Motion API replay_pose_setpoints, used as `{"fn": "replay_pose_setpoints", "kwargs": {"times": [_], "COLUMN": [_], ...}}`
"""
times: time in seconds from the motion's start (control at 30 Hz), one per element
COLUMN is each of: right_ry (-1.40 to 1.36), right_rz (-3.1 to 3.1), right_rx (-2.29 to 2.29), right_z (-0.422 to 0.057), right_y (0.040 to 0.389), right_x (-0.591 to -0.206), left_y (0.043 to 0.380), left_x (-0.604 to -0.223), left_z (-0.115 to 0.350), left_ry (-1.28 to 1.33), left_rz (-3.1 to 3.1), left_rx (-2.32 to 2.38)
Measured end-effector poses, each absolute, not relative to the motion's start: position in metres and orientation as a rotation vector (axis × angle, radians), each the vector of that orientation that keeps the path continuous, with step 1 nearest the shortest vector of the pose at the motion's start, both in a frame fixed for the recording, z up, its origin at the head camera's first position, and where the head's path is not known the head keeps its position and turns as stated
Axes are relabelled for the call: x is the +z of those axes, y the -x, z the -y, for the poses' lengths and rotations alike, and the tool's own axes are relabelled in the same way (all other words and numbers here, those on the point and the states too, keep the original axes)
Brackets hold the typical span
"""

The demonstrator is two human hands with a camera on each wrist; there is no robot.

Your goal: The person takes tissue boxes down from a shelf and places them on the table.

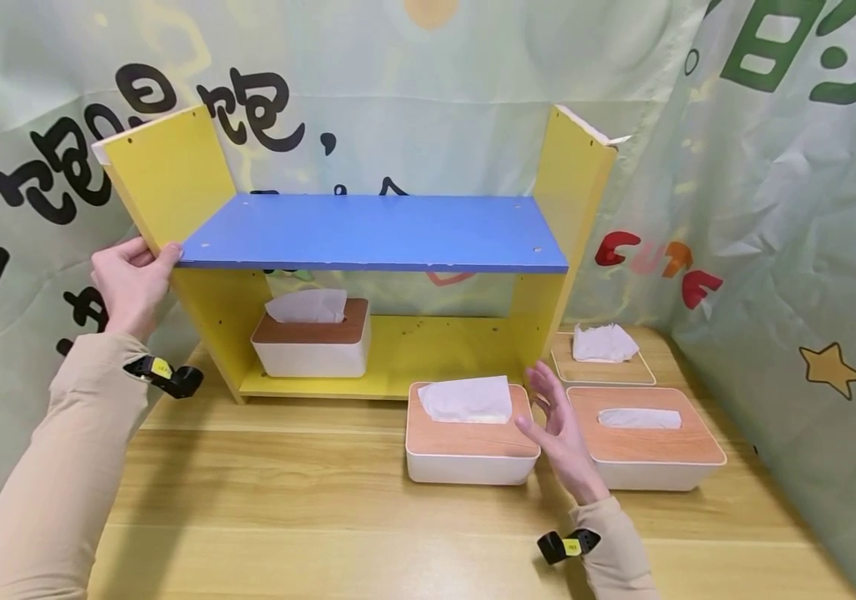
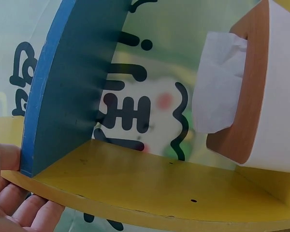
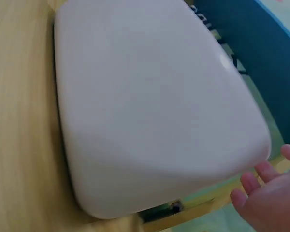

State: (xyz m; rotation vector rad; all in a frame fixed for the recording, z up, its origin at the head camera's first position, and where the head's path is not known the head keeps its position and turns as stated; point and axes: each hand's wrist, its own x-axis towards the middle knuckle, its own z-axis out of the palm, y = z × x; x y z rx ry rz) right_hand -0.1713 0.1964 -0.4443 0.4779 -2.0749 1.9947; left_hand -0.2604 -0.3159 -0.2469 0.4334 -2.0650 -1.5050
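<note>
My left hand (image 1: pixel 131 282) grips the left side panel of a yellow and blue shelf (image 1: pixel 375 233), thumb by the blue board's front corner and fingers around the outer side. In the left wrist view, that thumb and the fingers (image 2: pixel 43 215) show at the yellow panel's edge. My right hand (image 1: pixel 563 433), fingers spread and slightly bent, is at the right end of a tissue box (image 1: pixel 473 468) with a wood-look lid. In the right wrist view, its fingertips (image 3: pixel 267 170) are close to the white box wall (image 3: pixel 159 96); whether they touch, I cannot tell.
Another tissue box (image 1: pixel 312 360) stands on the shelf's lower level, at the left. Two more, a near tissue box (image 1: pixel 645 475) and a far tissue box (image 1: pixel 570 367), stand right of the shelf on the wooden table (image 1: pixel 307 517). Printed cloth (image 1: pixel 428 75) hangs behind and on both sides.
</note>
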Motion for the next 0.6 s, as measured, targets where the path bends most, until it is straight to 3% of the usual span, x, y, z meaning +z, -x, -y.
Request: {"fn": "replay_pose_setpoints", "kwargs": {"times": [0.3,0.6], "right_ry": [-0.277,-0.529], "right_rz": [2.121,2.199], "right_rx": [1.676,1.331], "right_z": [-0.182,-0.169], "right_y": [0.172,0.174], "right_x": [-0.425,-0.397], "left_y": [0.263,0.264], "left_x": [-0.248,-0.25], "left_z": [0.317,0.318], "left_ry": [-0.432,-0.426], "left_rz": [2.055,2.059], "left_rx": [-1.516,-1.503]}}
